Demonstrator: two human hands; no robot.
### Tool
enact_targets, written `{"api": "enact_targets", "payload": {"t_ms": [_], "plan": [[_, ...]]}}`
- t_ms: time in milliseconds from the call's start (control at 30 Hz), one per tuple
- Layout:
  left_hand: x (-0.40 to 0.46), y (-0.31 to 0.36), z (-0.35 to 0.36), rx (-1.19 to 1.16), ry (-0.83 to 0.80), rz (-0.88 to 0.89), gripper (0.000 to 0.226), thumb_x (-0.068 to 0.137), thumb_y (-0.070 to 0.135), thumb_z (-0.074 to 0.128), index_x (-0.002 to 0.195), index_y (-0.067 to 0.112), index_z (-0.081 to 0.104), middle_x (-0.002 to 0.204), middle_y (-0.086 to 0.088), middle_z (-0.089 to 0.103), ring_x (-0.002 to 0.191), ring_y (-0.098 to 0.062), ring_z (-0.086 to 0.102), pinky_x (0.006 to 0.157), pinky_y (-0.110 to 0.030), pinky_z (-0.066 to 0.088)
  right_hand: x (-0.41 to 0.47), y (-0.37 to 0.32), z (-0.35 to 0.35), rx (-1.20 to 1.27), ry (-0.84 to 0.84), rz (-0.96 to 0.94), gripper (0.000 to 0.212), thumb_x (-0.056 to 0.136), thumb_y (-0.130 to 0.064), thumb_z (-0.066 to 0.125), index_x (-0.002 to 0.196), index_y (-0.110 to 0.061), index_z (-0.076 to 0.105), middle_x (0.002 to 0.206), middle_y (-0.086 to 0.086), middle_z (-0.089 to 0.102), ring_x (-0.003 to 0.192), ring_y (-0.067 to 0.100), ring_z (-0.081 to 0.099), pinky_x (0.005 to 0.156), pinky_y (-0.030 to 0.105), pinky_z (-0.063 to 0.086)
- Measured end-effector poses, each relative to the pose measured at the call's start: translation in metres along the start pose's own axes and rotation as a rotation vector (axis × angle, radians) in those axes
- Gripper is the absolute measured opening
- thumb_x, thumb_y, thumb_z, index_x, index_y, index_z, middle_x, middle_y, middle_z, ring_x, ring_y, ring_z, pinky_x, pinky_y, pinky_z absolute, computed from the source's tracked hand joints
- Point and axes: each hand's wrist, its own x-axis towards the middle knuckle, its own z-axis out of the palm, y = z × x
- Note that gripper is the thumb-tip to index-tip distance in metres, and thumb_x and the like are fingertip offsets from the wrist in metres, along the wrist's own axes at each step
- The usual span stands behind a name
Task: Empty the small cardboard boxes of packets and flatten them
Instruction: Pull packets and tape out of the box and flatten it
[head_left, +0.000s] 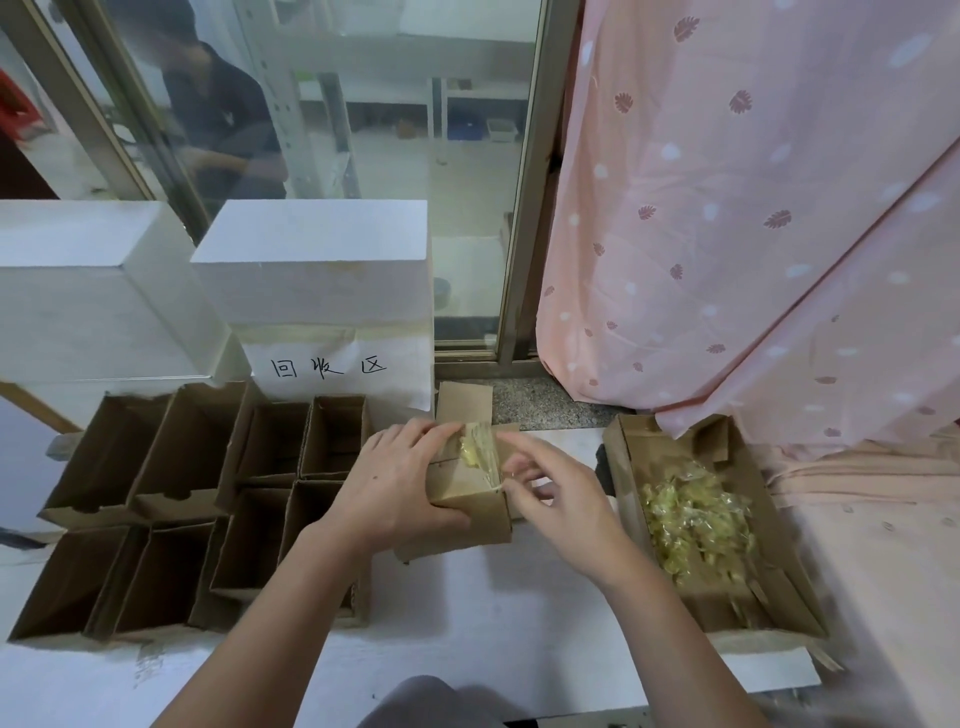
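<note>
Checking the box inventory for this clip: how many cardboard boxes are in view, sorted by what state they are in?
Empty open boxes grouped at left: 8
Small box held in both hands, packets showing: 1
Flat box at right holding loose packets: 1
Total: 10
</note>
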Motion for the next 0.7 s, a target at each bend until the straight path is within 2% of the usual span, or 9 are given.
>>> {"api": "enact_targets", "payload": {"t_ms": [67, 133, 233, 333, 433, 533, 600, 700], "plan": [[-0.001, -0.001, 0.002, 0.007, 0.001, 0.045, 0.109, 0.061, 0.077, 0.068, 0.156, 0.036, 0.035, 0.142, 0.011, 0.044, 0.129, -0.016, 0.044, 0.116, -0.037, 0.029, 0.002, 0.001, -0.001, -0.100, -0.141, -0.025, 0.056, 0.097, 0.000, 0.057, 0.137, -0.039, 0.062, 0.102, -0.006, 0.053, 0.088, 0.011, 0.058, 0.081, 0.013, 0.045], [-0.002, -0.002, 0.006, 0.047, 0.022, 0.112, 0.106, 0.061, 0.075, 0.071, 0.153, 0.034, 0.040, 0.137, 0.009, 0.048, 0.125, -0.019, 0.048, 0.114, -0.037, 0.032, 0.004, 0.001, 0.000, -0.266, -0.290, -0.018, 0.052, 0.101, -0.003, 0.051, 0.134, -0.040, 0.065, 0.101, -0.009, 0.046, 0.085, 0.009, 0.052, 0.081, 0.012, 0.041], [-0.004, -0.005, 0.012, 0.082, 0.043, 0.182, 0.105, 0.060, 0.079, 0.072, 0.150, 0.031, 0.044, 0.136, 0.009, 0.050, 0.121, -0.017, 0.050, 0.111, -0.037, 0.036, 0.005, 0.004, 0.006, -0.414, -0.399, -0.009, 0.041, 0.103, -0.007, 0.048, 0.126, -0.034, 0.070, 0.101, -0.014, 0.044, 0.091, 0.007, 0.052, 0.087, 0.022, 0.044], [-0.007, -0.008, 0.010, 0.061, 0.023, 0.173, 0.108, 0.060, 0.077, 0.074, 0.152, 0.032, 0.042, 0.140, 0.009, 0.049, 0.124, -0.016, 0.047, 0.112, -0.037, 0.034, 0.003, 0.006, 0.009, -0.394, -0.335, 0.007, 0.027, 0.103, -0.013, 0.047, 0.108, -0.034, 0.064, 0.104, -0.015, 0.048, 0.095, 0.010, 0.057, 0.091, 0.034, 0.050], [-0.009, -0.010, 0.008, 0.040, -0.013, 0.156, 0.109, 0.062, 0.073, 0.075, 0.156, 0.034, 0.036, 0.144, 0.011, 0.045, 0.130, -0.014, 0.043, 0.117, -0.037, 0.032, 0.001, 0.007, 0.010, -0.382, -0.262, 0.007, 0.019, 0.104, -0.015, 0.048, 0.099, -0.027, 0.062, 0.104, -0.011, 0.052, 0.094, 0.005, 0.058, 0.090, 0.030, 0.050], [-0.010, -0.011, 0.004, -0.027, -0.015, 0.133, 0.108, 0.064, 0.068, 0.080, 0.157, 0.036, 0.034, 0.144, 0.013, 0.043, 0.130, -0.013, 0.041, 0.117, -0.037, 0.033, 0.000, 0.004, 0.011, -0.303, -0.140, 0.008, 0.020, 0.105, -0.010, 0.048, 0.097, -0.025, 0.060, 0.102, -0.013, 0.052, 0.091, 0.007, 0.061, 0.086, 0.026, 0.051], [-0.010, -0.011, 0.001, -0.047, -0.015, 0.133, 0.108, 0.065, 0.068, 0.081, 0.157, 0.037, 0.034, 0.144, 0.014, 0.043, 0.129, -0.011, 0.040, 0.117, -0.036, 0.034, 0.001, 0.006, 0.007, -0.271, -0.041, 0.019, 0.022, 0.105, -0.008, 0.047, 0.097, -0.025, 0.058, 0.103, -0.014, 0.052, 0.090, 0.008, 0.064, 0.085, 0.026, 0.052], [-0.010, -0.008, 0.000, -0.071, -0.020, 0.143, 0.108, 0.065, 0.068, 0.080, 0.157, 0.037, 0.033, 0.145, 0.016, 0.042, 0.129, -0.009, 0.037, 0.116, -0.033, 0.033, 0.004, 0.012, -0.001, -0.320, 0.005, 0.033, 0.026, 0.104, -0.009, 0.048, 0.094, -0.031, 0.056, 0.100, -0.016, 0.056, 0.089, 0.006, 0.066, 0.082, 0.027, 0.052]]}}
